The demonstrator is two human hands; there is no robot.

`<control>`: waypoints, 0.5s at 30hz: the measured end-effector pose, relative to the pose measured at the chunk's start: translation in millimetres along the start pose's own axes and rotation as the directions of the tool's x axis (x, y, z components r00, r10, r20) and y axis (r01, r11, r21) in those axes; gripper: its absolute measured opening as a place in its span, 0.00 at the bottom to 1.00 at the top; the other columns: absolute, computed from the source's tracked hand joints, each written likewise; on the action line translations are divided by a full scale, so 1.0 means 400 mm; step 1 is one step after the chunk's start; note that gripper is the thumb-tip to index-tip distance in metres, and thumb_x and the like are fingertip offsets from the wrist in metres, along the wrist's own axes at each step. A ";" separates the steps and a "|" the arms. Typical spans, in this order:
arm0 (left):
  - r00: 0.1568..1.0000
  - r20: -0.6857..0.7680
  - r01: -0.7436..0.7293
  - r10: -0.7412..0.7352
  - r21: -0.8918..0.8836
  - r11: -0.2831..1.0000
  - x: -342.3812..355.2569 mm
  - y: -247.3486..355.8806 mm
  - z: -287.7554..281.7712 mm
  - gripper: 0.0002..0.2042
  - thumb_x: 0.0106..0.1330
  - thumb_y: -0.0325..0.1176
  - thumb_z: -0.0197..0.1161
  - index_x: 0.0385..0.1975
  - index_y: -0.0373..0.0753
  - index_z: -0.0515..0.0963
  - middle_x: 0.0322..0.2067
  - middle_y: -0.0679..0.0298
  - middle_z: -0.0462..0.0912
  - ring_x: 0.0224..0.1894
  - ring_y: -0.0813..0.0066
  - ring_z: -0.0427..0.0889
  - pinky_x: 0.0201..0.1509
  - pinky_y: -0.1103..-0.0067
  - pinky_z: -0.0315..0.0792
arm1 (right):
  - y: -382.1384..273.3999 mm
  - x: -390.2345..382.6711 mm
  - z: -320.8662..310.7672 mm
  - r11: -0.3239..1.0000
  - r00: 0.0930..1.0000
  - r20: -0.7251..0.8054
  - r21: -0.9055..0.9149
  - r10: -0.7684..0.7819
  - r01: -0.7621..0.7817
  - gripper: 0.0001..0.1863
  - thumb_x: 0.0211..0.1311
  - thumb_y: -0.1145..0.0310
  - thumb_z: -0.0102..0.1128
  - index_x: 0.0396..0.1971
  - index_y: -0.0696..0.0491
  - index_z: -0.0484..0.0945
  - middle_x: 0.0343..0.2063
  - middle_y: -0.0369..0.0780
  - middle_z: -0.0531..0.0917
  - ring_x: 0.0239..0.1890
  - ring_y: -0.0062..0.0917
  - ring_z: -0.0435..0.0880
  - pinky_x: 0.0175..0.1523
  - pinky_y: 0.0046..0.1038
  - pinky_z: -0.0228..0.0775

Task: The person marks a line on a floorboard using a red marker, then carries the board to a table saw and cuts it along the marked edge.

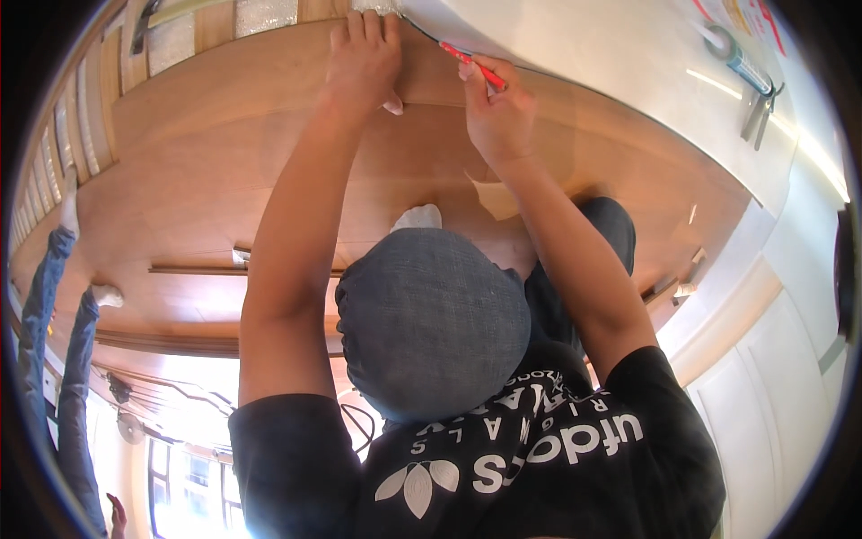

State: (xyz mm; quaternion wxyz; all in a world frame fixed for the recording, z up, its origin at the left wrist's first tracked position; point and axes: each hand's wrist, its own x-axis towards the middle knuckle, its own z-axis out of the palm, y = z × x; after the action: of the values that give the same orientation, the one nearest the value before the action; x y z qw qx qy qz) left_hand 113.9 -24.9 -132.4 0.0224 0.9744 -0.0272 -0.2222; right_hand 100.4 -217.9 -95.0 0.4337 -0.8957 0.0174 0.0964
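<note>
While a co-worker's legs (79, 368) in blue jeans are standing at the left edge of the frame, pale slats (214, 27) are running along the upper left, with a shiny sheet (269, 13) showing between them. From there the brown floor (206, 144) is spreading across the middle of the frame. At the top centre, the left hand (366, 67) is pressing down at the floor's far edge, open, its fingers lying close together and pointing up the frame, its thumb pointing down. A sock (418, 216) is showing white near the centre. Right of the left hand, the red tool (476, 66) is slanting, its tip pointing to the upper left, near the seam where the floor is meeting a white surface (575, 49). The right hand (501, 112) is gripping it like a pen. Below that hand, a tan scrap (492, 198) is lying on the floor, partly behind the forearm. At the upper right, a blue-green tube (747, 70) is lying on the white surface.
</note>
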 end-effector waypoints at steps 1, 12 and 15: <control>1.000 -0.002 0.000 0.000 0.000 1.000 0.001 0.001 -0.001 0.69 0.29 0.52 0.90 0.74 0.34 0.54 0.68 0.50 0.66 0.74 0.51 0.60 0.70 0.57 0.62 | 0.009 0.001 0.008 1.000 1.000 -0.001 0.000 -0.002 0.002 0.11 0.72 0.65 0.66 0.45 0.56 0.84 0.36 0.38 0.92 0.39 0.21 0.91 0.46 0.20 0.80; 0.999 0.018 0.029 -0.029 -0.005 1.000 0.001 0.007 -0.016 0.68 0.30 0.51 0.91 0.74 0.33 0.54 0.70 0.48 0.64 0.75 0.49 0.59 0.73 0.56 0.60 | 0.022 -0.002 0.022 0.992 0.999 -0.028 0.127 0.018 -0.014 0.09 0.73 0.70 0.63 0.46 0.60 0.82 0.37 0.42 0.92 0.41 0.22 0.91 0.49 0.21 0.80; 0.999 0.025 0.023 -0.023 -0.011 1.000 0.003 0.007 -0.018 0.68 0.30 0.50 0.91 0.74 0.33 0.54 0.70 0.47 0.64 0.75 0.48 0.59 0.73 0.56 0.60 | 0.035 0.001 0.032 0.981 0.998 -0.058 0.195 -0.001 0.013 0.09 0.73 0.70 0.63 0.46 0.60 0.82 0.37 0.42 0.92 0.42 0.21 0.91 0.49 0.21 0.80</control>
State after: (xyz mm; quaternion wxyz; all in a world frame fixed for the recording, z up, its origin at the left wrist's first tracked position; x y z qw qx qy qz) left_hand 118.0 -27.4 -126.5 0.0248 0.9717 -0.0150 -0.2346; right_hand 97.2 -216.6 -113.6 0.5192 -0.8513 0.0361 0.0669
